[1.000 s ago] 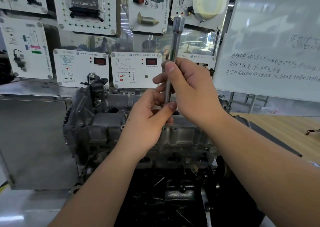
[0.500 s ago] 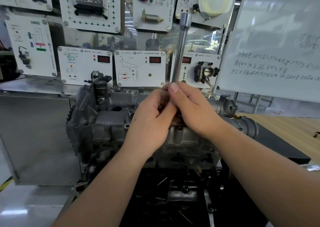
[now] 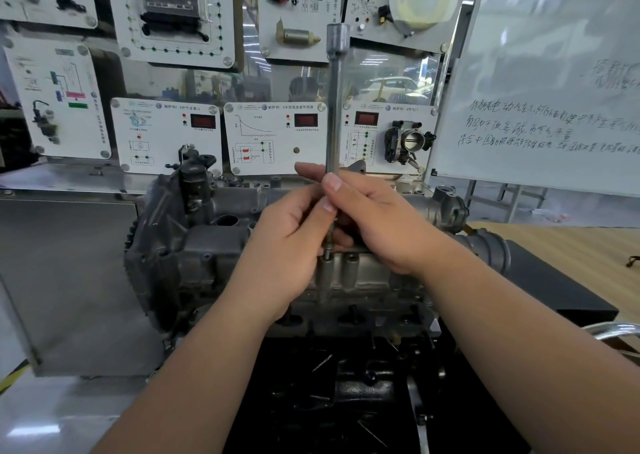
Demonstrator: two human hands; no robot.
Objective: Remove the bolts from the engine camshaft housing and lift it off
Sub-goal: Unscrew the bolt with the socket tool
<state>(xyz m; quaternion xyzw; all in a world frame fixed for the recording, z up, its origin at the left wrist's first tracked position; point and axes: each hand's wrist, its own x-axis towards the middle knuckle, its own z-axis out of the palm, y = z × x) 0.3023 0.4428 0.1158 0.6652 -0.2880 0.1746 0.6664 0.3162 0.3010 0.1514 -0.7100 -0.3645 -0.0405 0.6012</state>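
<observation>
Standing near-upright, the long extension bar [image 3: 334, 107] runs from its socket end at twelve o'clock down to a bolt [image 3: 327, 253] on the camshaft housing [image 3: 349, 273], directly at six o'clock below both grips. Left hand [image 3: 287, 245] and right hand [image 3: 377, 218] each pinch the lower shaft, equally near. Housing sits atop the engine on a dark bench [image 3: 554, 290], instrument panels [image 3: 273, 134] close behind at twelve; turning room looks adequate.

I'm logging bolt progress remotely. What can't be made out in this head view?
- Tool tip on the bolt: the left hand and right hand cover most of the extension bar's lower end.
- Housing middle: behind both hands.
- Whiteboard writing: blurred, cut by the right edge.
</observation>
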